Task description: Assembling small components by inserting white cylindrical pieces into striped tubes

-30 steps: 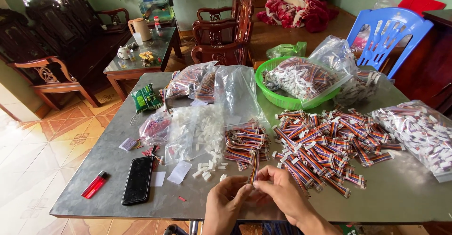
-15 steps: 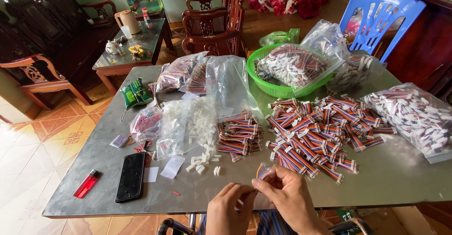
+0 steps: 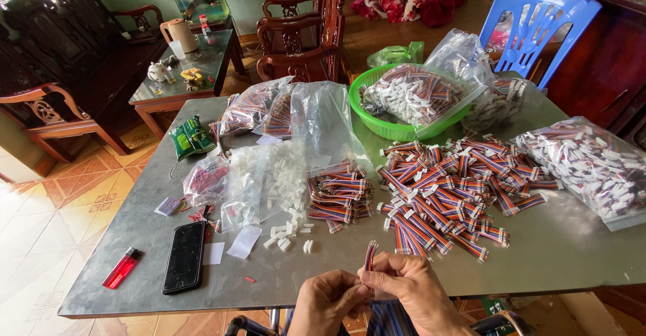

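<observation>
Two hands pinch one ribbon cable (image 3: 370, 255) at near surface (image 3: 552, 255) edge. I see cable upright, long axis vertical; right hand (image 3: 410, 289) fingers closed higher on it, left hand (image 3: 330, 302) fingers closed at lower end.

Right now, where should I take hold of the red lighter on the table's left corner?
Pinch the red lighter across its narrow sides at mid-body, coming straight down from above. It lies flat and slanted on the grey table, apart from the black phone, so both sides look free.

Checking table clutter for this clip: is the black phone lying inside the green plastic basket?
No, the black phone lies flat on the grey table beside the red lighter, far from the green plastic basket.
</observation>
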